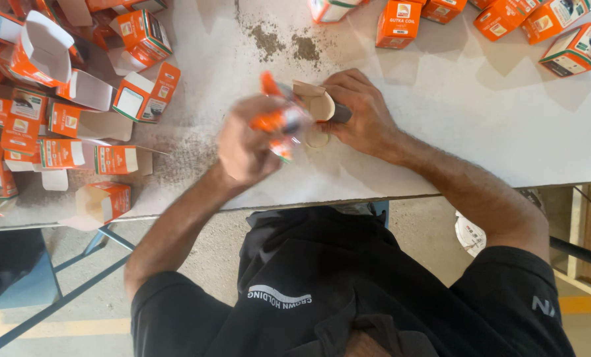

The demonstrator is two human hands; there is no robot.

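My left hand (248, 140) is closed around an orange and white carton (277, 121), blurred by motion, held just above the white table (480, 125). My right hand (360, 112) grips a small roll with a pale cardboard core (322, 107) and a dark end, right beside the carton's open brown flap (307, 88). The two hands nearly touch at the table's middle, near its front edge. What lies under the pale ring (317, 139) below the roll I cannot make out.
Several open, empty orange cartons (77, 99) lie heaped at the left. Closed orange cartons (399, 22) stand along the far edge and at the far right (576, 47). Dark dust patches (285, 43) mark the table. A blue stool (18, 271) stands at the lower left.
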